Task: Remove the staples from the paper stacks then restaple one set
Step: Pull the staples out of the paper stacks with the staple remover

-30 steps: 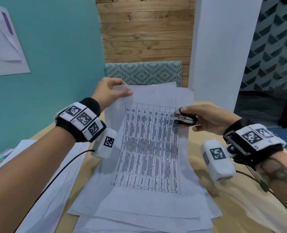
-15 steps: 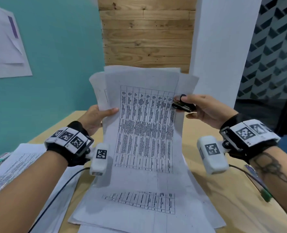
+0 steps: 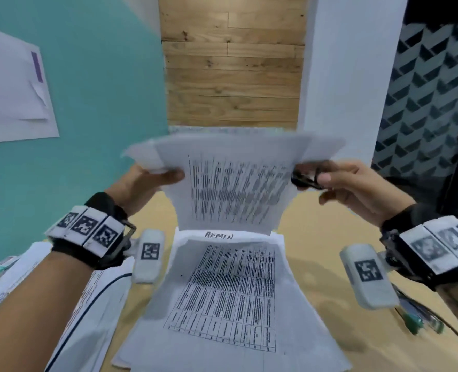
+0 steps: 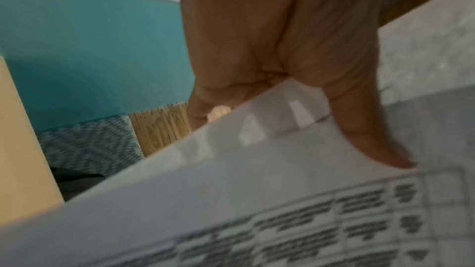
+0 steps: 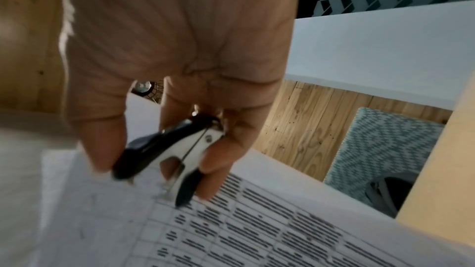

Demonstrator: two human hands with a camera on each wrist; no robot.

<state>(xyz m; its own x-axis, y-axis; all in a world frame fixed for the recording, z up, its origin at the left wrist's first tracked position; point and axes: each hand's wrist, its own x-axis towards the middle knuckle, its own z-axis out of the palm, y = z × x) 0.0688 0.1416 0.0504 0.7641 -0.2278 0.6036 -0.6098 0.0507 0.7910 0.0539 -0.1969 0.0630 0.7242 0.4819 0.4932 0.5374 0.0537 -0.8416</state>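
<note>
I hold a stack of printed sheets [image 3: 233, 183] in the air above the table, its lower edge off the desk. My left hand [image 3: 152, 181] pinches its left edge, thumb on the front; the left wrist view shows the same thumb [image 4: 365, 129] lying on the paper [image 4: 257, 190]. My right hand [image 3: 337, 183] grips a black staple remover [image 3: 305, 179] against the stack's right edge. In the right wrist view the staple remover [image 5: 167, 153] sits between thumb and fingers, claws on the printed page [image 5: 231, 220]. Another printed stack marked ADMIN [image 3: 222, 291] lies flat on the table below.
More sheets [image 3: 88, 304] lie at the left of the wooden table [image 3: 316, 277], with a black cable across them. Green-tipped pens [image 3: 415, 320] lie by my right forearm. A white pillar [image 3: 343, 76] and a teal wall stand behind.
Both hands lifted the printed stack off the table and now hold it in the air, uncovering the ADMIN stack beneath. The left hand slid along the stack's left edge.
</note>
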